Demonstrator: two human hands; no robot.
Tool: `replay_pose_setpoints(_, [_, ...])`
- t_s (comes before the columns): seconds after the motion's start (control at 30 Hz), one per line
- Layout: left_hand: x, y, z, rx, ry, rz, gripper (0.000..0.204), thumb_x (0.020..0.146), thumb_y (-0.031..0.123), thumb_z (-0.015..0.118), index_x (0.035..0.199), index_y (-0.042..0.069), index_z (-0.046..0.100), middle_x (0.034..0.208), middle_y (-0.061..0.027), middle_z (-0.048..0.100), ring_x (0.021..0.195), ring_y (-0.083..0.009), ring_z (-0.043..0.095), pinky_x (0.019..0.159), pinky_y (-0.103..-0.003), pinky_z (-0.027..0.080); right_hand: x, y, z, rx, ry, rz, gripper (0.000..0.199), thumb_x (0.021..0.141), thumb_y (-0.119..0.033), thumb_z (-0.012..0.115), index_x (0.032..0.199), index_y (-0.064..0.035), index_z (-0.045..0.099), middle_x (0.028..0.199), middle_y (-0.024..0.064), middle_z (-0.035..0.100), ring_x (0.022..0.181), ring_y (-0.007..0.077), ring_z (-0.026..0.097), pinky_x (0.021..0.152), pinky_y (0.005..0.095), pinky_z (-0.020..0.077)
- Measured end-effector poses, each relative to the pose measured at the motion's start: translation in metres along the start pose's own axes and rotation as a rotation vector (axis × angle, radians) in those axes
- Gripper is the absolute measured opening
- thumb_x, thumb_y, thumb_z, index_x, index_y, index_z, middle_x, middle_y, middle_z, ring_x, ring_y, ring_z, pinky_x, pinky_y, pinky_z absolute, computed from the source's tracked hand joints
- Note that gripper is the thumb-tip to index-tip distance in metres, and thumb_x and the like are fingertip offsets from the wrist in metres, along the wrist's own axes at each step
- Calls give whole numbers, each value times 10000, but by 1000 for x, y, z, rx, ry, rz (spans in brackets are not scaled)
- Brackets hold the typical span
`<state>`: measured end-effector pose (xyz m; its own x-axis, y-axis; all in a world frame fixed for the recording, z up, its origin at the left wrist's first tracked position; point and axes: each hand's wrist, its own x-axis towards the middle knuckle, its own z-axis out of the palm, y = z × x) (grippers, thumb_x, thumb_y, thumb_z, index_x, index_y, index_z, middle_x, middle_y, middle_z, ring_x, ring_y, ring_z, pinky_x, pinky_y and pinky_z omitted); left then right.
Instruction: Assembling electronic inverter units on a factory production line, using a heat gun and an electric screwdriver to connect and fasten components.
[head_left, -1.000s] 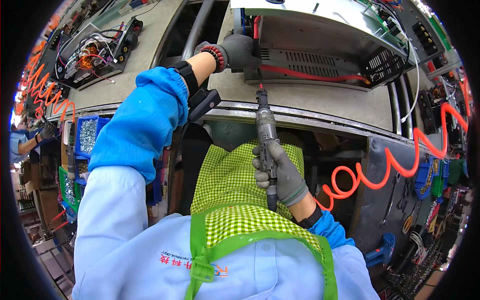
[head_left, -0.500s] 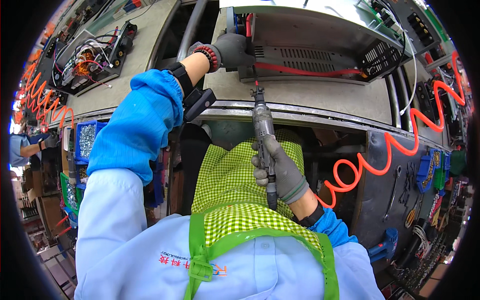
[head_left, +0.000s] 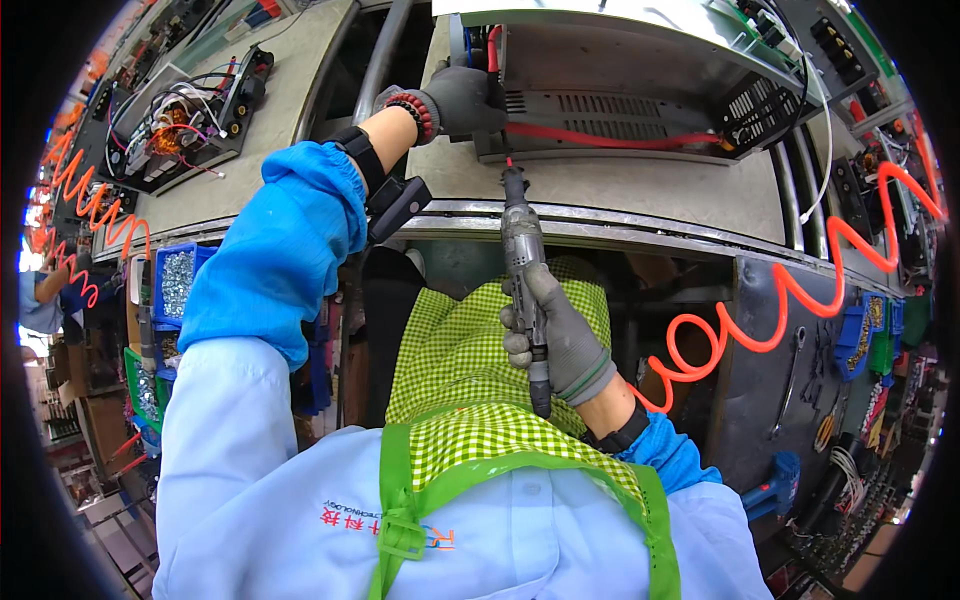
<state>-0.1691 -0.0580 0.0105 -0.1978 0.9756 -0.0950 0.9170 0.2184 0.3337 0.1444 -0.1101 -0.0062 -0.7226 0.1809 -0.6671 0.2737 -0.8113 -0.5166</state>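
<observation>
My right hand [head_left: 565, 345], in a grey glove, is wrapped round a grey pneumatic screwdriver [head_left: 524, 245]. The driver points away from me, its red-tipped bit close to the near edge of an open metal case [head_left: 640, 60] on the bench. Whether the bit touches anything is hard to see. My left hand [head_left: 465, 103], gloved too, is closed over the case's near left corner, its fingertips partly hidden. Beside it a thick red cable [head_left: 610, 142] runs along the slotted wall inside the case to the right end.
An orange coiled hose [head_left: 755, 340] loops along my right. On the left bench lies a wired assembly [head_left: 180, 125]. Blue bins of small metal parts [head_left: 176, 280] hang at the left; more bins [head_left: 858, 340] and a wrench [head_left: 788, 380] are at the right. A co-worker's arm shows far left.
The screwdriver has shifted slightly left, its bit drawn a little lower. The coiled hose has swung somewhat. My left hand stays at the case corner. The co-worker's hand at far left has moved.
</observation>
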Motion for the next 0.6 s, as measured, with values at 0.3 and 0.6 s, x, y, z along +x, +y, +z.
replay_pose_setpoints(0.3, [-1,1,-17,-55,-205,17,435,737,475,701,998,129,747,854,-118,718,916,-285,679,831,-389,515,-1,-5,1,48,50,59,550,853,-668,589,1076,-173,500,796,33,562,503,107,481,416,235,398])
replay_pose_setpoints(0.6, [-2,4,-10,178,-139,121,458,585,399,761,960,137,729,836,-108,702,872,-306,682,842,-452,482,-40,-50,26,-92,192,45,449,921,-521,591,954,-81,510,755,38,523,562,128,562,448,257,497])
